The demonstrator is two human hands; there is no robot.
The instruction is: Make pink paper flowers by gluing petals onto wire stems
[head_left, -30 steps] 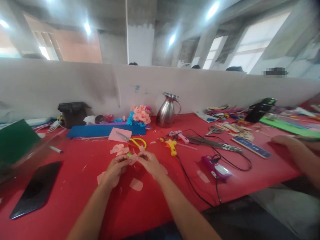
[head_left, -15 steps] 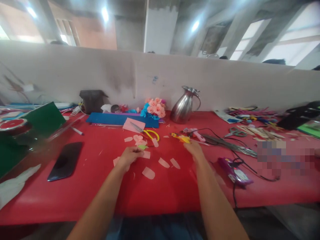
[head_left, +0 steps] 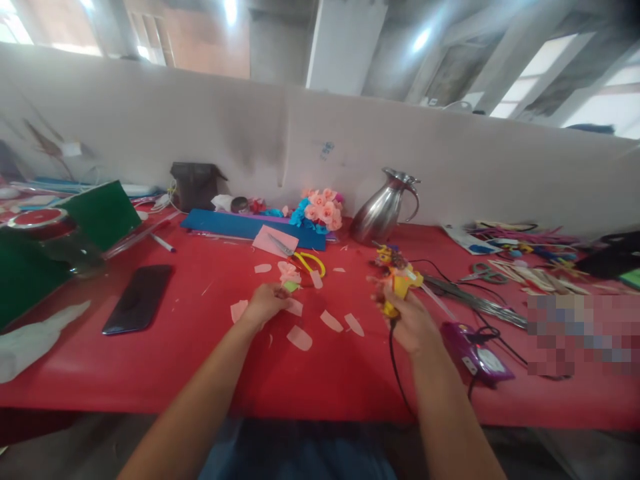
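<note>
In the head view, my right hand is wrapped round a yellow hot glue gun, lifted above the table with its black cord hanging down. My left hand pinches a pink paper flower with a bit of green at its base. Its fingertips partly hide the held end. Loose pink paper petals lie around this hand, among them a rounded one and a narrow one. Behind the flower, yellow-handled scissors rest partly on a pink paper sheet.
A steel jug and a bunch of pink and blue paper flowers stand at the back. To the right are a purple power strip, wires and green scissors. A phone and jar are on the left.
My right hand has picked up the glue gun and raised it off the table towards me. My left hand stays at the pink flower. The view has shifted slightly.
</note>
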